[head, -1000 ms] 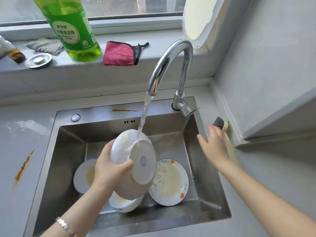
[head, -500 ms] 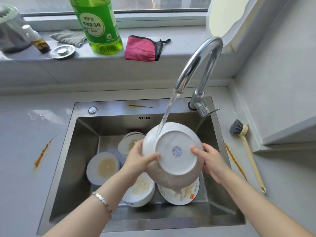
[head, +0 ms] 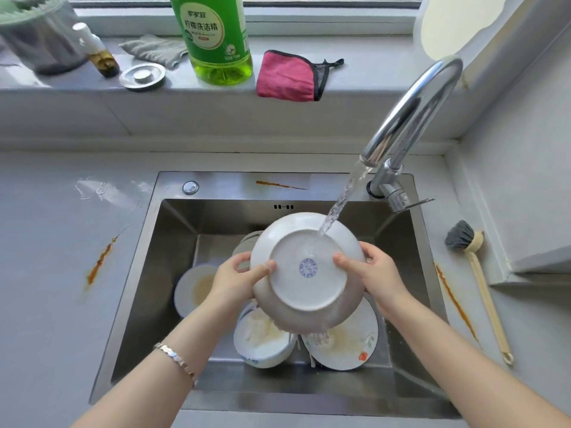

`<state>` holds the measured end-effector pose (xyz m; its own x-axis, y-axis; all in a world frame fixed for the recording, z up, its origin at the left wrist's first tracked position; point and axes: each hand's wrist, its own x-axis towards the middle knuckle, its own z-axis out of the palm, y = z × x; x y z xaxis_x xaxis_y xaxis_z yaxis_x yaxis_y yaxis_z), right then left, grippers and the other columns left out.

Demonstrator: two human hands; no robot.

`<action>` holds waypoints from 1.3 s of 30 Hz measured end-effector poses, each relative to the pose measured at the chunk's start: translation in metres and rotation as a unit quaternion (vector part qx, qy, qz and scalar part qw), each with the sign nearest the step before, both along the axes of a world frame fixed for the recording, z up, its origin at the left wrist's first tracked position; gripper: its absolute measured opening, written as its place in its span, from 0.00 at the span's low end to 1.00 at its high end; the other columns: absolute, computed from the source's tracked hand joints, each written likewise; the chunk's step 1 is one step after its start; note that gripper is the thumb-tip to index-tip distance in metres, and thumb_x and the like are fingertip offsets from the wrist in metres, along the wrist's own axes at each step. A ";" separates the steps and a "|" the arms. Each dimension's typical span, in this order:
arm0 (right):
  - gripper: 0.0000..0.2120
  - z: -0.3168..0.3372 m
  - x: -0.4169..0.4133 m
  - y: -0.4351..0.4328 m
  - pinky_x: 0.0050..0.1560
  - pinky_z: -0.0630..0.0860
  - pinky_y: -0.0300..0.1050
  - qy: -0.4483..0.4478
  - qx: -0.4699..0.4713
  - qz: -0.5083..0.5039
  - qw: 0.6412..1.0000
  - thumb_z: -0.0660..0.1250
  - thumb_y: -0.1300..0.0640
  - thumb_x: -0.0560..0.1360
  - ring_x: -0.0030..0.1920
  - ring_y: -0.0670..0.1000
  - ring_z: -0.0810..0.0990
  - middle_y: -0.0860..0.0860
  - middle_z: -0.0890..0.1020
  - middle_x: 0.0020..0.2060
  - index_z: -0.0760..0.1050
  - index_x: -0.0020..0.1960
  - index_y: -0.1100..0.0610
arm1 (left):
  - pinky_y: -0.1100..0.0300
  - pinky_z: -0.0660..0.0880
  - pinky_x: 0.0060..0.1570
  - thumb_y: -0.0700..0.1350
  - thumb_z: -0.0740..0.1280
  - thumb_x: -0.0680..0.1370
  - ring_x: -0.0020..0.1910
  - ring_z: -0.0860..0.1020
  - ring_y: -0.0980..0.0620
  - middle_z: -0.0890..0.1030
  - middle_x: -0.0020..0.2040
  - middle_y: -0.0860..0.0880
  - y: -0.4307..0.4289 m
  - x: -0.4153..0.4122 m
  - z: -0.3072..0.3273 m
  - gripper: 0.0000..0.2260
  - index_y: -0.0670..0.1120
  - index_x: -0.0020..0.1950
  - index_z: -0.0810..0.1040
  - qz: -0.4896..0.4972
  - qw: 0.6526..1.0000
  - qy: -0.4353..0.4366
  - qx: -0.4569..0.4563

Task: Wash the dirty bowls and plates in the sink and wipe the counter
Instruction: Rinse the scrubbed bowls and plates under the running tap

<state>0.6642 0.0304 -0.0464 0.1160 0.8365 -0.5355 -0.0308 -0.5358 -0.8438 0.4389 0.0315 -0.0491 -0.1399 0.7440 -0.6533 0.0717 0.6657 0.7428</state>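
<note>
In the middle of the frame, the left hand (head: 234, 278) and right hand (head: 375, 274) each grip a side of the upside-down white bowl (head: 306, 273) under the faucet (head: 411, 118) water, and should turn it slowly so every part gets rinsed.

I can see two arms coming in from the bottom edge, the left arm (head: 191, 332) and the right arm (head: 463, 350), and both are bare from the wrist all the way back to where the view stops. Around the left wrist sits a thin bracelet (head: 176, 356) made of small flat shiny bits joined in a row, silver with a little pink-gold shine. The left grip (head: 234, 279) and the right grip (head: 377, 273) are bare too, with rounded thumbs and fingers on show.
</note>
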 end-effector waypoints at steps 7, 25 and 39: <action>0.18 0.004 -0.025 0.014 0.41 0.78 0.46 0.001 0.042 -0.001 0.999 0.77 0.58 0.64 0.49 0.54 0.82 0.51 0.83 0.49 0.76 0.51 0.50 | 0.55 0.77 0.43 0.52 0.73 0.70 0.50 0.80 0.47 0.81 0.53 0.46 0.004 -0.011 -0.004 0.22 0.47 0.61 0.73 0.010 0.998 0.061 0.033; 0.24 0.046 0.028 -0.029 0.39 0.74 0.27 -0.187 0.232 -0.001 0.954 0.78 0.62 0.62 0.42 0.35 0.77 0.40 0.77 0.43 0.70 0.46 0.42 | 0.49 0.77 0.46 0.66 0.50 0.77 0.55 0.76 0.43 0.75 0.58 0.42 0.010 0.085 0.034 0.27 0.50 0.67 0.66 0.028 0.985 -0.144 -0.093; 0.35 0.001 0.009 -0.073 0.56 0.71 0.36 -0.257 0.267 0.392 0.842 0.50 0.25 0.69 0.53 0.39 0.72 0.40 0.73 0.53 0.74 0.61 0.49 | 0.51 0.77 0.43 0.52 0.54 0.82 0.46 0.80 0.49 0.81 0.50 0.50 -0.034 0.028 0.031 0.10 0.54 0.55 0.74 0.102 0.978 -0.171 -0.053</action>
